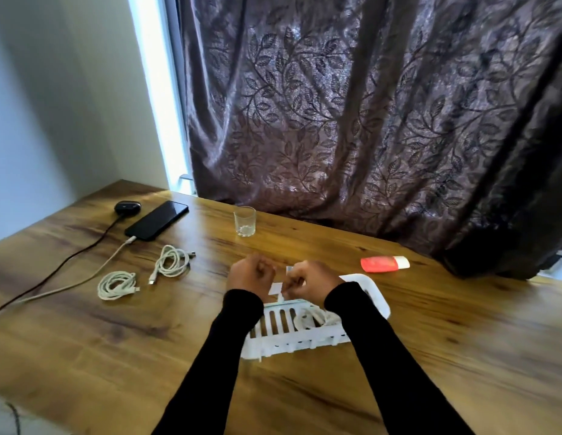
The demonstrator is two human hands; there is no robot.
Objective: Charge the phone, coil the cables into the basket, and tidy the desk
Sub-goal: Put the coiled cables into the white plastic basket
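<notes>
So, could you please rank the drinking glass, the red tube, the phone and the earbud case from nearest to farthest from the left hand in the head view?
From the left hand:
1. Drinking glass, just beyond it, toward the curtain.
2. Red tube, off to the right, past the right hand.
3. Phone, far left, plugged in.
4. Earbud case, beyond the phone, at the far-left corner.

Brown wood-grain counter (430,356), purple leaf-patterned curtain (367,105).
White slatted plastic basket (273,337), black glossy phone (157,219), red tube with white cap (383,264).
</notes>
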